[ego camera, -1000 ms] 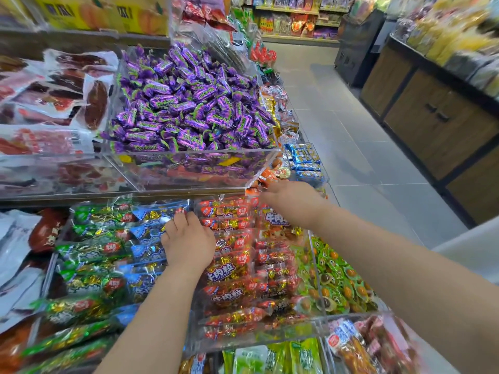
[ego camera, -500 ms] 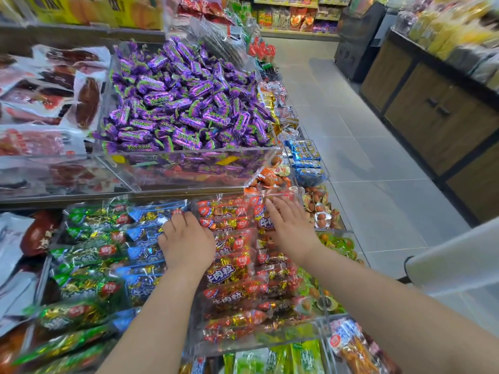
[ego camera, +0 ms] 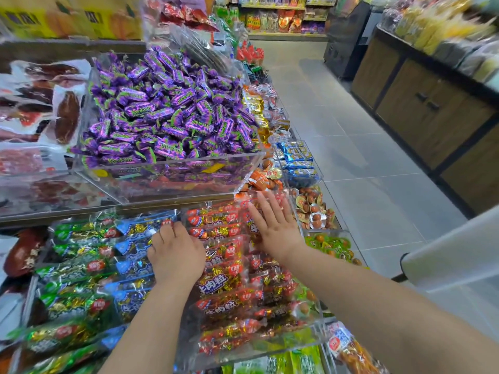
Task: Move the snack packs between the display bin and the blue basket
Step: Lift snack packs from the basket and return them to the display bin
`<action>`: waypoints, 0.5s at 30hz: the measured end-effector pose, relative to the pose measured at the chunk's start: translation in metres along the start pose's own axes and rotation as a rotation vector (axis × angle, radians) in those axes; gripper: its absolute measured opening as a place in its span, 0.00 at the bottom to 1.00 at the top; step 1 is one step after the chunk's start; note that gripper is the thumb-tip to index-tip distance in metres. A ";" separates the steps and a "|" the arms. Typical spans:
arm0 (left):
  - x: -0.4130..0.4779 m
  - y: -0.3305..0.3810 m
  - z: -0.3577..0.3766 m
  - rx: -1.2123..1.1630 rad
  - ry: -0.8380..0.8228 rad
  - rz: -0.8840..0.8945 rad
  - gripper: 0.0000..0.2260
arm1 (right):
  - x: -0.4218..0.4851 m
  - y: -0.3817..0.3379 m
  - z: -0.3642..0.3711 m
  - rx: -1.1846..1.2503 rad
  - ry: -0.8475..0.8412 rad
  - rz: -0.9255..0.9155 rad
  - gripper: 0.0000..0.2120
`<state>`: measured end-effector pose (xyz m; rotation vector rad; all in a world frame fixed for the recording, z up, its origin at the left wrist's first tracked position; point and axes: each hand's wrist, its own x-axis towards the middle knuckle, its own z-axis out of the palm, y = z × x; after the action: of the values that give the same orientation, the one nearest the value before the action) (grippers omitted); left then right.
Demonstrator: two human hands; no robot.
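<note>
While the right hand point(ego camera: 275, 228) lies flat on the red snack packs point(ego camera: 224, 306) at lower centre, their long axes run left-right. The left hand point(ego camera: 175, 255) curls just beside them, grip hidden.

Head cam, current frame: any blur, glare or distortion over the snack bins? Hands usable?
Head view: borders smear with blur, worst on the yellow goods top right; left hand and right hand are crisp; reflections streak the clear front wall of the candy bin; wide-angle bend at the edges.
</note>
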<state>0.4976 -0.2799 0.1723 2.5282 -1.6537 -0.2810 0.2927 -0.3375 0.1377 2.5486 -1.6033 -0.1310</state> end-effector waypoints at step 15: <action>-0.011 -0.005 -0.024 -0.352 0.072 0.033 0.11 | -0.044 -0.006 -0.034 0.266 -0.040 0.030 0.35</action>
<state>0.5032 -0.2681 0.1958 2.2232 -1.4692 -0.4304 0.2835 -0.2935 0.1701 2.7291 -1.7809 0.0373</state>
